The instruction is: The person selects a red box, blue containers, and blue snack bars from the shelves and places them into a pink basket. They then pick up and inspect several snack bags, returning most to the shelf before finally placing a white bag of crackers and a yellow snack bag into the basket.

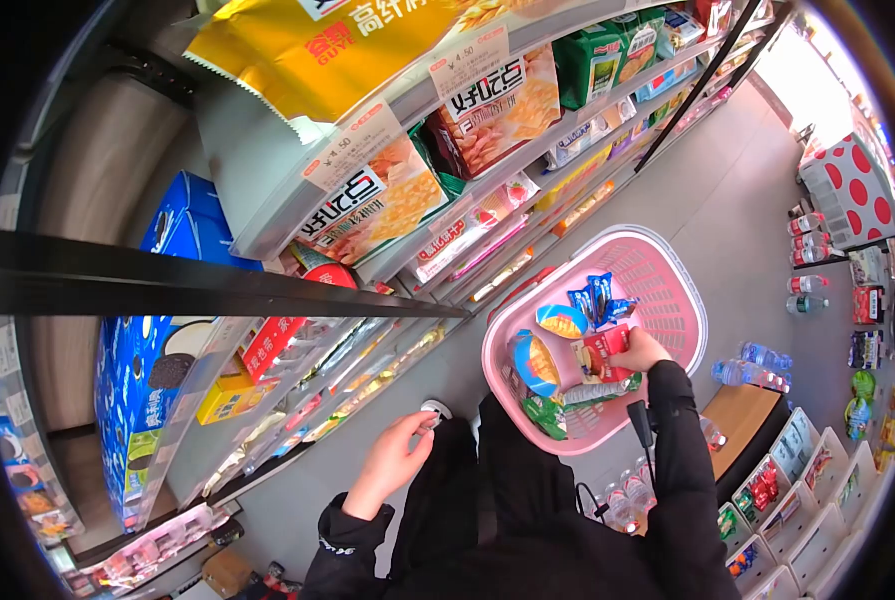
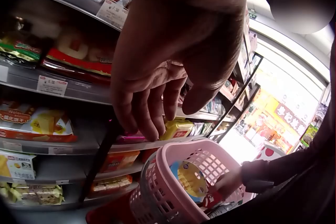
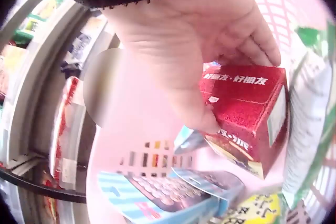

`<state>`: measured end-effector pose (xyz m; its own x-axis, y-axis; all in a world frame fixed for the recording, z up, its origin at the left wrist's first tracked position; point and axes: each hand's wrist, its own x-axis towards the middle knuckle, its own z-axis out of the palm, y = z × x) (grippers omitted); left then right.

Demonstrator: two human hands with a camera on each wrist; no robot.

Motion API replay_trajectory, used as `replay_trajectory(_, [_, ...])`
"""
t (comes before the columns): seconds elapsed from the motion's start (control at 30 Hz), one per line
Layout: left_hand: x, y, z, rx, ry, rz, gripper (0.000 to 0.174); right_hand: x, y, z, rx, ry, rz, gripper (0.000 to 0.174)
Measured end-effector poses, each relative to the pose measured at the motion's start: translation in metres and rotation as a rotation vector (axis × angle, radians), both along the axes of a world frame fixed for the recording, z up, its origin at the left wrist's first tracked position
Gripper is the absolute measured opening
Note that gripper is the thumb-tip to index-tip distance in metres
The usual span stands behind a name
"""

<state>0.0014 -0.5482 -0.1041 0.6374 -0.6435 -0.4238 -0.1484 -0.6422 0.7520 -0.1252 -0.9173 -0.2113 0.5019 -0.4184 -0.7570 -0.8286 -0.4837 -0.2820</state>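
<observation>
My right hand [image 1: 639, 352] is inside a pink basket [image 1: 657, 238], gripping a small red box [image 3: 247, 98] between thumb and fingers. Beside that box in the right wrist view lies a green and white bag [image 3: 310, 113]. Light-blue striped packs [image 3: 157, 195] lie lower down, next to a yellow pack [image 3: 257, 211]. Seen from the head, blue packets [image 1: 597, 300] sit toward the basket's far end. My left hand [image 1: 392, 460] hangs outside the basket with loosely bent fingers and holds nothing.
Shelves of packaged snacks run along the left, with a yellow bag [image 1: 317, 50] overhanging the top one. A black shelf post [image 1: 217, 278] crosses in front. Water bottles [image 1: 752, 372] stand and lie on the right, near a polka-dot box [image 1: 852, 190] and white bins [image 1: 792, 510].
</observation>
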Motion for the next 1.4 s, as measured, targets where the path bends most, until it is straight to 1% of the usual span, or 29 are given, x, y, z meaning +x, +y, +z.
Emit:
replay_trajectory(0.07, [0.002, -0.003, 0.002, -0.033, 0.003, -0.023, 0.026, -0.005, -0.005, 0.028, -0.049, -0.176, 0.059, 0.056])
replay_trajectory(0.1, [0.004, -0.004, 0.004, -0.055, 0.007, -0.045, 0.026, -0.002, 0.000, 0.054, -0.081, -0.250, 0.071, 0.053])
replay_trajectory(0.17, [0.004, -0.008, 0.010, -0.101, -0.005, -0.048, 0.024, -0.002, 0.010, 0.086, -0.117, -0.491, 0.097, 0.052])
replay_trajectory(0.23, [0.007, -0.011, 0.013, -0.152, -0.058, -0.152, 0.026, 0.009, 0.032, 0.138, -0.090, -0.640, 0.125, 0.050])
replay_trajectory(0.27, [0.008, -0.014, 0.018, -0.175, -0.008, -0.164, 0.028, 0.015, 0.048, 0.163, -0.170, -0.661, 0.199, 0.049])
replay_trajectory(0.3, [0.009, -0.016, 0.022, -0.213, -0.067, -0.209, 0.032, 0.021, 0.064, 0.179, -0.211, -0.762, 0.241, 0.051])
replay_trajectory(0.33, [0.009, -0.019, 0.032, -0.193, -0.088, -0.217, 0.041, 0.024, 0.079, 0.193, -0.180, -0.820, 0.263, 0.050])
replay_trajectory(0.37, [0.010, -0.022, 0.046, -0.250, -0.084, -0.221, 0.052, 0.028, 0.093, 0.199, -0.206, -0.868, 0.351, 0.050])
replay_trajectory(0.4, [0.010, -0.022, 0.056, -0.267, -0.171, -0.236, 0.063, 0.034, 0.109, 0.212, -0.167, -0.881, 0.416, 0.050])
replay_trajectory(0.43, [0.010, -0.019, 0.062, -0.262, -0.266, -0.250, 0.069, 0.041, 0.129, 0.224, -0.137, -0.881, 0.481, 0.050])
replay_trajectory(0.47, [0.011, -0.012, 0.070, -0.282, -0.297, -0.238, 0.069, 0.047, 0.146, 0.230, -0.082, -0.892, 0.535, 0.050])
replay_trajectory(0.53, [0.012, 0.005, 0.076, -0.315, -0.325, -0.219, 0.070, 0.059, 0.181, 0.234, 0.021, -0.943, 0.631, 0.050])
replay_trajectory(0.6, [0.016, 0.038, 0.077, -0.259, -0.349, -0.231, 0.068, 0.074, 0.209, 0.238, 0.102, -0.909, 0.696, 0.051])
replay_trajectory(0.63, [0.017, 0.055, 0.079, -0.277, -0.408, -0.178, 0.065, 0.080, 0.223, 0.239, 0.128, -0.878, 0.739, 0.051])
replay_trajectory(0.7, [0.020, 0.092, 0.081, -0.279, -0.332, -0.073, 0.063, 0.091, 0.253, 0.230, 0.248, -0.974, 0.721, 0.056])
replay_trajectory(0.73, [0.019, 0.114, 0.075, -0.288, -0.331, -0.067, 0.063, 0.097, 0.266, 0.228, 0.303, -0.976, 0.715, 0.063])
replay_trajectory(0.8, [0.015, 0.158, 0.060, -0.315, -0.146, 0.180, 0.061, 0.108, 0.295, 0.215, 0.290, -1.040, 0.698, 0.066])
replay_trajectory(0.83, [0.015, 0.174, 0.062, -0.325, -0.146, 0.188, 0.061, 0.112, 0.309, 0.209, 0.283, -1.108, 0.673, 0.068])
replay_trajectory(0.87, [0.015, 0.189, 0.063, -0.411, -0.153, 0.270, 0.062, 0.116, 0.322, 0.206, 0.385, -1.060, 0.614, 0.065])
replay_trajectory(0.9, [0.016, 0.202, 0.064, -0.497, -0.159, 0.353, 0.065, 0.121, 0.336, 0.204, 0.380, -1.054, 0.625, 0.065])
replay_trajectory(0.97, [0.022, 0.228, 0.065, -0.512, -0.211, 0.400, 0.065, 0.131, 0.364, 0.198, 0.590, -0.917, 0.649, 0.060])
replay_trajectory(1.0, [0.026, 0.239, 0.065, -0.516, -0.264, 0.439, 0.066, 0.135, 0.378, 0.193, 0.652, -0.963, 0.661, 0.053])
replay_trajectory(1.03, [0.031, 0.247, 0.064, -0.522, -0.263, 0.447, 0.066, 0.139, 0.390, 0.193, 0.649, -0.957, 0.669, 0.053])
replay_trajectory(1.1, [0.046, 0.260, 0.065, -0.541, -0.364, 0.485, 0.066, 0.148, 0.412, 0.197, 0.488, -1.168, 0.691, 0.051])
replay_trajectory(1.17, [0.061, 0.268, 0.068, -0.519, -0.405, 0.504, 0.064, 0.156, 0.429, 0.201, 0.476, -1.185, 0.660, 0.050])
replay_trajectory(1.23, [0.074, 0.274, 0.065, -0.487, -0.492, 0.526, 0.061, 0.164, 0.441, 0.199, 0.390, -1.296, 0.611, 0.052])
replay_trajectory(1.3, [0.083, 0.280, 0.056, -0.495, -0.477, 0.564, 0.056, 0.170, 0.448, 0.201, 0.356, -1.326, 0.612, 0.054])
replay_trajectory(1.37, [0.093, 0.280, 0.054, -0.569, -0.244, 0.610, 0.051, 0.173, 0.453, 0.206, 0.262, -1.176, 0.584, 0.055])
replay_trajectory(1.4, [0.096, 0.280, 0.051, -0.571, -0.241, 0.605, 0.051, 0.174, 0.456, 0.205, 0.257, -1.175, 0.580, 0.055])
